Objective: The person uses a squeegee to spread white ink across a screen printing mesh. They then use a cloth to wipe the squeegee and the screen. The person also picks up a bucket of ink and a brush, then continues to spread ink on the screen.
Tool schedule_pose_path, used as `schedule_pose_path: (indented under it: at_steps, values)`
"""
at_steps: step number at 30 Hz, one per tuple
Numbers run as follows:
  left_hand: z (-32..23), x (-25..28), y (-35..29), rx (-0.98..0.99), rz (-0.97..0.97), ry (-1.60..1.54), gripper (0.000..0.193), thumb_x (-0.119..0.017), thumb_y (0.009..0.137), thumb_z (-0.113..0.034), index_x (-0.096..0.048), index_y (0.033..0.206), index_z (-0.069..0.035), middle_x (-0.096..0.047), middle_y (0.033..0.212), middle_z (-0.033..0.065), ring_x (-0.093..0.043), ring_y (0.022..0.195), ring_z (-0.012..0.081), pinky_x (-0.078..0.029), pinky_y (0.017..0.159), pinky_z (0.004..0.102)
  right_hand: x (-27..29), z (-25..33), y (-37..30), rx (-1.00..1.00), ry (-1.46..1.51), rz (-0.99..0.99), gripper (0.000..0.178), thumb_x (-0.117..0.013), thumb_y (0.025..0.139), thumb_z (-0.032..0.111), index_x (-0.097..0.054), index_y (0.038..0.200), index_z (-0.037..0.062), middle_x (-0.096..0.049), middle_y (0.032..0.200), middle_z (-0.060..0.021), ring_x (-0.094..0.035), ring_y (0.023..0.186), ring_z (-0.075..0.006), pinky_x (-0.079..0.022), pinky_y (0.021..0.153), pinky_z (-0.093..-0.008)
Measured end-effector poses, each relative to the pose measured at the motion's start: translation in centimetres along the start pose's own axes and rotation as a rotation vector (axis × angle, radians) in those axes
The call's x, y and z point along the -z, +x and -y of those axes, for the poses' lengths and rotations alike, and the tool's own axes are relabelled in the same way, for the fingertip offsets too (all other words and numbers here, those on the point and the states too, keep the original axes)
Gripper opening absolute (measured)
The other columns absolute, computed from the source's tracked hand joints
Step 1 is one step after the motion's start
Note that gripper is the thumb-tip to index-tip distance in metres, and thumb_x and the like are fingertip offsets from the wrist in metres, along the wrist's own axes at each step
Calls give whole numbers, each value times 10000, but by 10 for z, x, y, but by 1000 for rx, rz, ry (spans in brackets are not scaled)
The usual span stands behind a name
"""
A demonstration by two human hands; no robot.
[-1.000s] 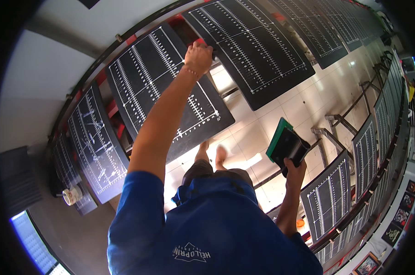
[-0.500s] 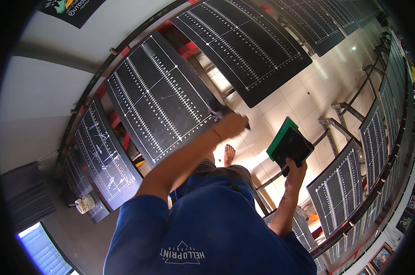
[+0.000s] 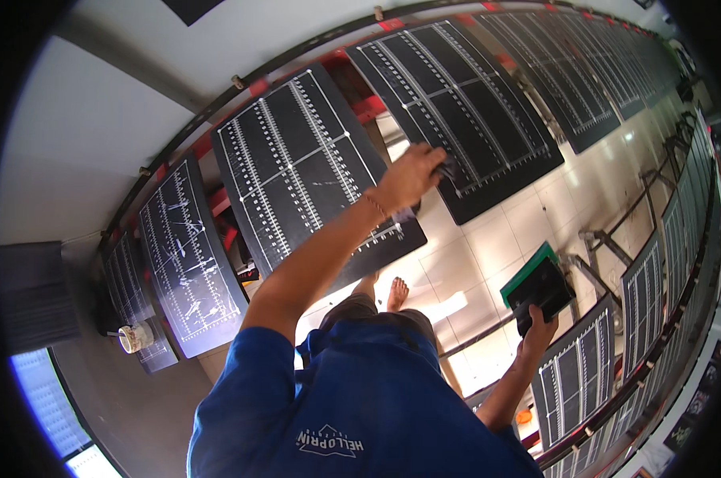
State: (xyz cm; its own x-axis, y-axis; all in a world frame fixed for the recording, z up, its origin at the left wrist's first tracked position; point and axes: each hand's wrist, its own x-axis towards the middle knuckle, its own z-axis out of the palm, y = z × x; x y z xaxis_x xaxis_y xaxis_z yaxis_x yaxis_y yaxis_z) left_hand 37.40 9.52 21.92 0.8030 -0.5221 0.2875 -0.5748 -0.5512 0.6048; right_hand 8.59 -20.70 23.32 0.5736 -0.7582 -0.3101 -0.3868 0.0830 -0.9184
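My left hand (image 3: 408, 179) is closed on a bunched dark cloth (image 3: 446, 169). It hovers over the gap between two black boards with white ruled markings, the nearer board (image 3: 305, 195) and the farther board (image 3: 472, 103). Whether the cloth touches the farther board, I cannot tell. Low on the right, my right hand (image 3: 539, 325) grips a flat black block-like thing with a green edge (image 3: 547, 288), held up above the floor. Its exact kind does not show.
More marked boards stand in a row on the left, among them a scuffed board (image 3: 187, 263), and along the right, such as a tilted board (image 3: 579, 370). A white tub (image 3: 136, 338) sits at the far left. Metal frame bars (image 3: 595, 243) jut over the tiled floor (image 3: 456, 267).
My left hand with the cloth has moved from the nearer board's edge toward the farther board. My right hand and the black-and-green thing have shifted right and lower in view; the whole view has shifted.
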Motion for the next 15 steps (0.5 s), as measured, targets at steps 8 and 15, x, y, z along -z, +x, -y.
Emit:
schedule_pose_path:
  at_steps: [8,15]
  values:
    - [154,-16,25,0,520,391,330,-655,868,-148,-673,1193,-206,-704,1018,97,-670,1035,320,-565,845,443,-71,44,-14,-13,-125,60,574,-692,784,86,-532,1320,-42,-615,1190,-151,-597,1033,-266,-454,957,-378]
    - [293,106,102,211,324,581,320,-614,863,-96,-669,1155,-216,-666,1087,103,-622,1091,345,-560,854,463,-111,71,-4,-19,-242,40,646,-699,786,117,-496,1380,-33,-594,1266,-142,-567,1096,-275,-425,1003,-386]
